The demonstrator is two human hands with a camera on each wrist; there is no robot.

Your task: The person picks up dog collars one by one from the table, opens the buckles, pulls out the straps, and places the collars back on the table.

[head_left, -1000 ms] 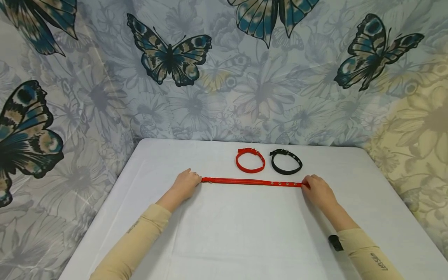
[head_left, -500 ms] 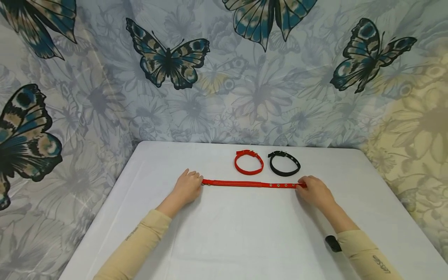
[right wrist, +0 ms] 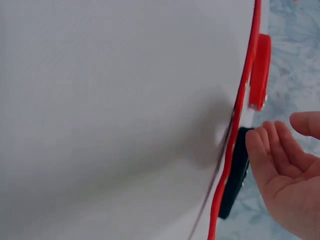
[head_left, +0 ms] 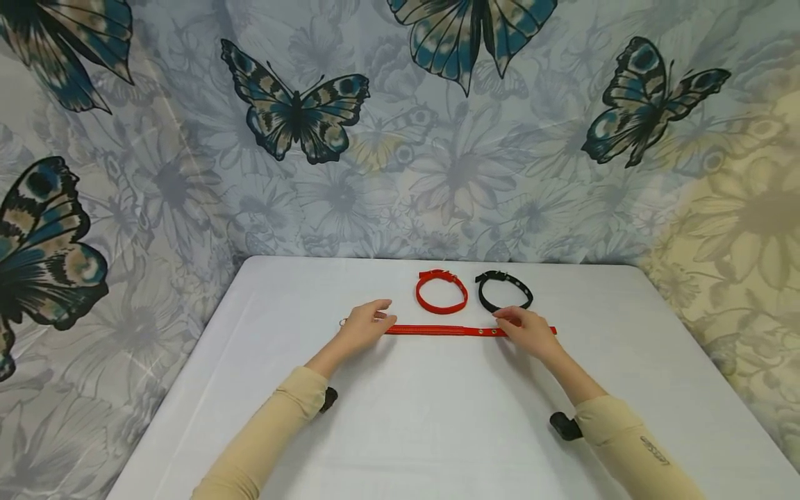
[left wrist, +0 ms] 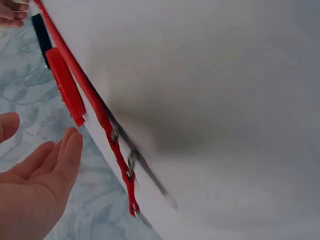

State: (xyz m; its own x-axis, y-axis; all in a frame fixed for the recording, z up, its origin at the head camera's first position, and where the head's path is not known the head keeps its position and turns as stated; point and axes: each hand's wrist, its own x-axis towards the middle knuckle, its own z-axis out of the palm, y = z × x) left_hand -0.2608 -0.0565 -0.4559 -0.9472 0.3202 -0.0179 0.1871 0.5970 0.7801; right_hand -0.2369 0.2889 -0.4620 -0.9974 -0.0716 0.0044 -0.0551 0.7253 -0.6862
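Two hands at the middle of the frame, both relaxed: the left hand (head_left: 367, 326) has its fingers extended, the thumb well apart, nothing gripped; the right hand (head_left: 528, 332), likewise, fingers gently bent, thumb clear, holding nothing. The red strap (head_left: 431, 330) runs nearly level across the centre, passing by both hands. From the head, a small metal ring shows past the left hand, but the left wrist view gives far more: metal fittings (left wrist: 132, 162) strung along that strap's lower end, a shadow beside it. The head view answers with eyelets (head_left: 486, 332) near the right hand, and the right wrist view shows fingertips before the black loop (right wrist: 235, 175).

Writing now: dark lettering (head_left: 655, 450) on the right sleeve (head_left: 625, 434), too small to read. The left sleeve (head_left: 269, 430) matches in beige, a black device at each cuff, two altogether.

Collar count: three, one straight, two buckled round, the red loop (head_left: 440, 275) left of the black, at the white worktop's (head_left: 406, 417) far side. Beyond, five butterflies (head_left: 296, 114) on the flowered backdrop (head_left: 456, 173).
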